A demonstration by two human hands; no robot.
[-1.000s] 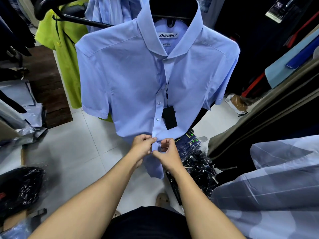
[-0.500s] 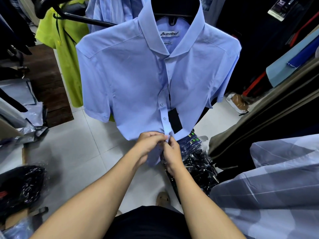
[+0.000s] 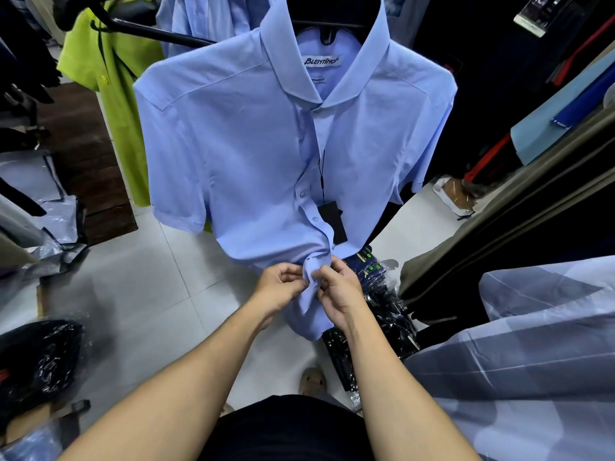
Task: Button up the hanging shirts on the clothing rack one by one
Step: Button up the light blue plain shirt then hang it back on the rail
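Fabric at the bottom of the light-blue short-sleeved shirt [image 3: 239, 154] is bunched between both hands: the left hand [image 3: 278, 287] pinches the placket's left edge and the right hand [image 3: 339, 294] pinches its right edge, fingertips nearly meeting. Above the grip the shirt hangs on a black hanger [image 3: 327, 24], its black price tag [image 3: 332, 222] dangling just over the hands.

Hanging light-blue shirt [image 3: 253, 154]; left hand [image 3: 278, 287] and right hand [image 3: 339, 291] pinch its lower placket; black tag [image 3: 332, 221] dangles.
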